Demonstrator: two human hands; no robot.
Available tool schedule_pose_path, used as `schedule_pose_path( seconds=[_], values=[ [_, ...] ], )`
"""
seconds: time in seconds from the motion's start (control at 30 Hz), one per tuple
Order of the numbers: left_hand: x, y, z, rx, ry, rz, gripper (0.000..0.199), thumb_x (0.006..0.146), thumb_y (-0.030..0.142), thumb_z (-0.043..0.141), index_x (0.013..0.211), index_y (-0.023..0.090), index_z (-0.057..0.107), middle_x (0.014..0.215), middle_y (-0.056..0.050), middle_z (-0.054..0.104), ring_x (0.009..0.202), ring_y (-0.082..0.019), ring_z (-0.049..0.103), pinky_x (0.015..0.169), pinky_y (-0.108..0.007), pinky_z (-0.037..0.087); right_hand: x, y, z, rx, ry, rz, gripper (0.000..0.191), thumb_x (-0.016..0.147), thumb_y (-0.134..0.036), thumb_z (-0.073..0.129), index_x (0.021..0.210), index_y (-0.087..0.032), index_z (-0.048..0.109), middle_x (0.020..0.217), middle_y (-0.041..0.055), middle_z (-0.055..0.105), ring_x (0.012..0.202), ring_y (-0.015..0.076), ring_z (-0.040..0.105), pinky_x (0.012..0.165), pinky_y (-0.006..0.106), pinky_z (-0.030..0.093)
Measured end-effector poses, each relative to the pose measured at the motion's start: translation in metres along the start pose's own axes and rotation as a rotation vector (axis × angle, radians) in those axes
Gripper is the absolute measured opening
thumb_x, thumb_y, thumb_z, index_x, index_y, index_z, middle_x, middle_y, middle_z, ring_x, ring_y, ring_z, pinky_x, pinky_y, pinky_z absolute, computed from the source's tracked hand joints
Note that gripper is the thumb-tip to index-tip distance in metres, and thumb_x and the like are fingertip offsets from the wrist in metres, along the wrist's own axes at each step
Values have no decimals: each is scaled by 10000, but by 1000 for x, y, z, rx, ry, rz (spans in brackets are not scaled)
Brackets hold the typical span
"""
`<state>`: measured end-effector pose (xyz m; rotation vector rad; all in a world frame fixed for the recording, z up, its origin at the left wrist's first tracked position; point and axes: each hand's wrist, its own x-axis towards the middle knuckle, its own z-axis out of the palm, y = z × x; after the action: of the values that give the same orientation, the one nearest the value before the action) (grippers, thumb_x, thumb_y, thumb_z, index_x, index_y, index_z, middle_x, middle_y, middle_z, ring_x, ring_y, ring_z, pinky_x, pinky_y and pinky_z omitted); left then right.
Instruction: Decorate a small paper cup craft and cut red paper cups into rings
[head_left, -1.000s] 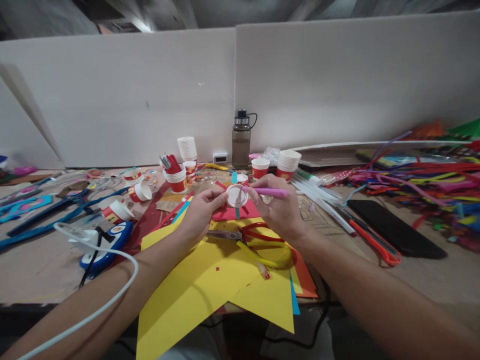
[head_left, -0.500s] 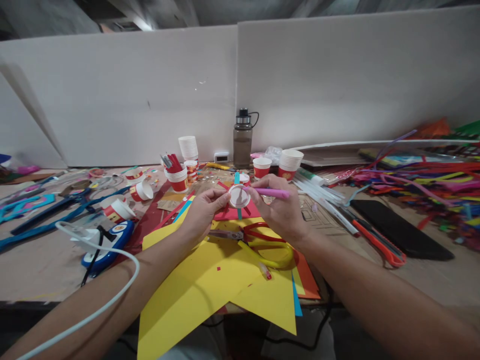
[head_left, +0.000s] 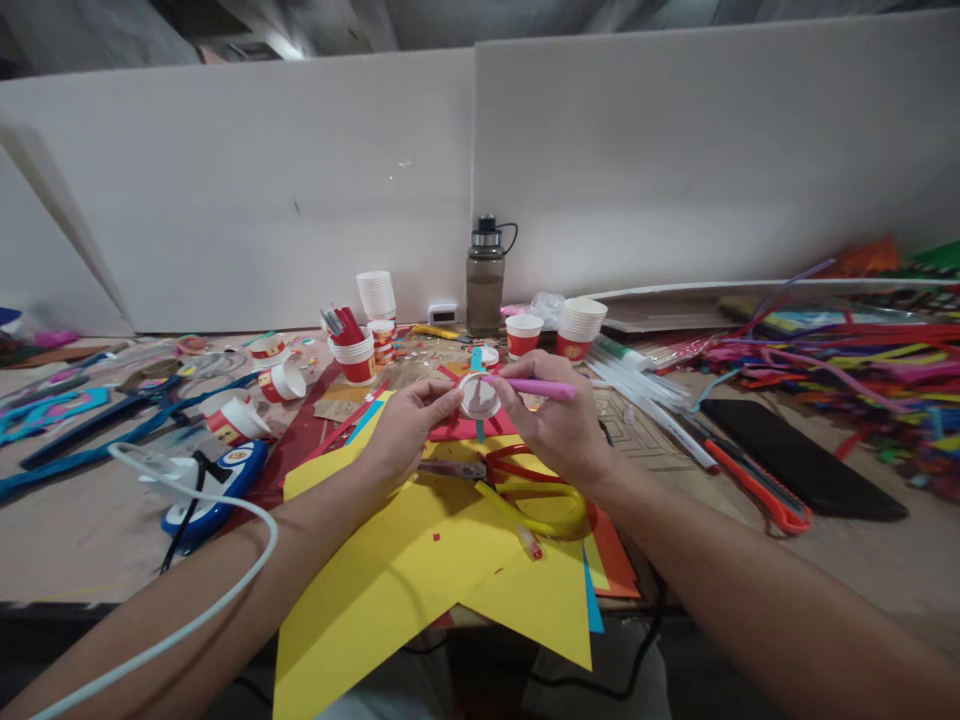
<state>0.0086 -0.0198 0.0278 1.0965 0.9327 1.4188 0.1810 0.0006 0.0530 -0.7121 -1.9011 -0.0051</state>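
Observation:
A small paper cup (head_left: pixel 480 397) is pinched at its left edge by my left hand (head_left: pixel 414 420), its round white base turned toward me. Strips of red and teal paper (head_left: pixel 477 360) stick out around it. My right hand (head_left: pixel 559 420) is closed on a pink pen (head_left: pixel 541 387), and its thumb is close to the cup's right edge. The pen points left, its tip at the white base. Below the hands, scissors (head_left: pixel 536 490) with red and yellow handles lie on yellow paper (head_left: pixel 375 590), beside a small clear and red piece (head_left: pixel 531 543).
Behind the hands stand a water bottle (head_left: pixel 486 285), stacked paper cups (head_left: pixel 582 325) and a cup of red pens (head_left: pixel 352 360). To the right lie a red utility knife (head_left: pixel 772 490), a black phone (head_left: pixel 802 460) and pipe cleaners (head_left: pixel 847 370). A white cable (head_left: pixel 255 570) crosses my left forearm.
The cup and both hands have shifted only very slightly. The pink pen has moved a little to the left, its tip still at the cup's base.

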Motion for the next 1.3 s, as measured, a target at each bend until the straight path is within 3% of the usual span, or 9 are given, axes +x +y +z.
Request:
schedule_pose_path(
  seconds=[1.3],
  values=[
    [0, -5, -2, 30, -33, -1, 270, 671, 347, 738, 792, 122, 650, 693, -18, 620, 584, -75, 494, 565, -218, 377, -5, -5, 5, 13, -22, -66, 79, 816, -251, 617, 770, -195, 583, 749, 16, 657, 738, 165, 583, 712, 321, 411]
  ],
)
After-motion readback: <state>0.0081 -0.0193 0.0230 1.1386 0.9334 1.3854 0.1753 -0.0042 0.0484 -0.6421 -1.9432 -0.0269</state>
